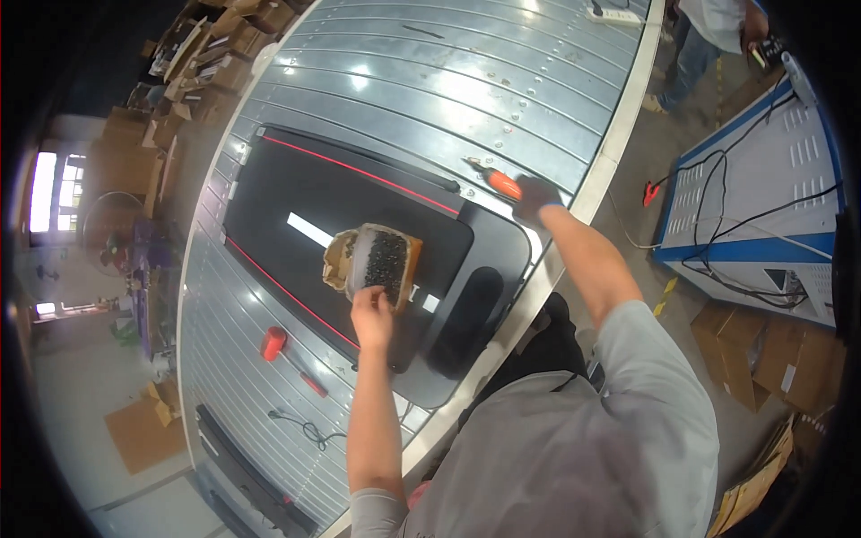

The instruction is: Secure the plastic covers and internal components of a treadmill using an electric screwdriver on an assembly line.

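Note:
My left hand is at the near edge of a small open cardboard box. Its fingers are drawn together by the dark small screws inside; what they pinch is too small to make out. A clear plastic lining shows beside the screws. In a dark glove, my right hand is wrapped round an orange power screwdriver, its tip pointing away to the left. The box rests on a black treadmill-like deck with red side stripes and a rounded grey-black end.
The deck lies on a slatted metal worktable. A red mallet, a cable and a long black part lie to the left. At right are a blue-white cabinet with cables and cardboard boxes. Another person stands far right.

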`<state>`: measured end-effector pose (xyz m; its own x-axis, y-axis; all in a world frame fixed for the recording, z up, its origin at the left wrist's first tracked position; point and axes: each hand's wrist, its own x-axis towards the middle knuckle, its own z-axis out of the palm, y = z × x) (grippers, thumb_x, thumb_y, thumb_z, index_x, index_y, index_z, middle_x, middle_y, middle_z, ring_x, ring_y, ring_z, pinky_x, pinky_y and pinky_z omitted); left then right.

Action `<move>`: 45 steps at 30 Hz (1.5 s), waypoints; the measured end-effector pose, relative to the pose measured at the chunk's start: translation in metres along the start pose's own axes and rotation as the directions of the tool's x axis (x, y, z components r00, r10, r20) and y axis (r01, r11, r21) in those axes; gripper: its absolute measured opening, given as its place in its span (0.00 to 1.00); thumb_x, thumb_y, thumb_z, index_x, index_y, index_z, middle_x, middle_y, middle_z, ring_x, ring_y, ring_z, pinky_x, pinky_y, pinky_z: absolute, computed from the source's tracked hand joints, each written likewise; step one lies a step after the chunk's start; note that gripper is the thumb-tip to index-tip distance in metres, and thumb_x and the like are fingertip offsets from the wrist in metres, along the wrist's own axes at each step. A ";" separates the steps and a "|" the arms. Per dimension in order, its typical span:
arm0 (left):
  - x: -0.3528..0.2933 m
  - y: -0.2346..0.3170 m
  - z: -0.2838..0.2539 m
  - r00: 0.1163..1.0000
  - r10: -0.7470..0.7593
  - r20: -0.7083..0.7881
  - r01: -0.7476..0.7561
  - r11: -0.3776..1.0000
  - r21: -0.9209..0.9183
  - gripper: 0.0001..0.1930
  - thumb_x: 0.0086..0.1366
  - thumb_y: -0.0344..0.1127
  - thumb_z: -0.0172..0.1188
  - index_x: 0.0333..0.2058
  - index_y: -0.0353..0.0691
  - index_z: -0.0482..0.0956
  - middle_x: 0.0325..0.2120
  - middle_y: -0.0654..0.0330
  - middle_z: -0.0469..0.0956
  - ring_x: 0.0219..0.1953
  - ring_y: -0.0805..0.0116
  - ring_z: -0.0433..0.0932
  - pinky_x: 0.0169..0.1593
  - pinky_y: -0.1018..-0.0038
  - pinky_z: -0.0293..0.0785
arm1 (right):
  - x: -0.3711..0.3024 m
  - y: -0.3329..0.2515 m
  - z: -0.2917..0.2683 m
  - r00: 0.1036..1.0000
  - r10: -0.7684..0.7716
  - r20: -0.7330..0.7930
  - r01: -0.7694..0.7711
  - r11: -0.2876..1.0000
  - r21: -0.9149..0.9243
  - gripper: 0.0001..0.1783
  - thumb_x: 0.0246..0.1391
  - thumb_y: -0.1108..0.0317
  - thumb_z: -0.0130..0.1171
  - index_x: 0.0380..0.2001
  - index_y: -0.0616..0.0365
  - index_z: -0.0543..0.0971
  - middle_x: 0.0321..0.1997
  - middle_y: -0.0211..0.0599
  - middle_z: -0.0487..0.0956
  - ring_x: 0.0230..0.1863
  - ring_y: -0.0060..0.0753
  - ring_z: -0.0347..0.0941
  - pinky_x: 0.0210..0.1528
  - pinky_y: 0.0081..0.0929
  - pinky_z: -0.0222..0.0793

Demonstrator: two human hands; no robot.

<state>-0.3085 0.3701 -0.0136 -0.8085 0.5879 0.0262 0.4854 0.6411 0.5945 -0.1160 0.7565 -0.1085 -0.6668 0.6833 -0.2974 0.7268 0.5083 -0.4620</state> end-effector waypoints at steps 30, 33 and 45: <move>0.040 -0.072 0.005 0.986 -0.165 -0.035 0.121 0.834 -0.538 0.10 0.62 0.30 0.66 0.42 0.33 0.84 0.30 0.57 0.85 0.28 0.69 0.80 0.33 0.72 0.76 | -0.385 -0.067 0.006 0.982 -0.167 0.082 0.106 0.864 0.493 0.26 0.52 0.52 0.69 0.49 0.55 0.76 0.46 0.50 0.84 0.47 0.60 0.81 0.52 0.48 0.76; -0.042 0.003 0.003 0.898 -0.204 0.391 0.439 0.326 -0.837 0.11 0.70 0.29 0.63 0.49 0.33 0.82 0.35 0.58 0.85 0.29 0.77 0.77 0.28 0.84 0.69 | -0.388 -0.060 0.020 0.950 -0.267 0.160 0.152 0.848 0.508 0.27 0.52 0.52 0.69 0.50 0.55 0.75 0.46 0.50 0.83 0.49 0.60 0.80 0.52 0.49 0.76; -0.251 0.008 -0.046 0.787 -0.169 0.593 0.580 -0.123 -0.805 0.07 0.74 0.34 0.61 0.41 0.36 0.82 0.40 0.53 0.85 0.35 0.71 0.81 0.40 0.77 0.79 | -0.445 -0.137 0.009 0.852 -0.264 0.452 0.170 0.956 0.237 0.29 0.50 0.50 0.66 0.52 0.56 0.76 0.45 0.54 0.84 0.51 0.60 0.80 0.54 0.49 0.75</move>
<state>-0.1172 0.2046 0.0216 -0.5214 0.6470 -0.5563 -0.7966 -0.1353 0.5892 0.0794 0.3778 0.0793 -0.8343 0.2111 -0.5093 0.5426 0.4781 -0.6907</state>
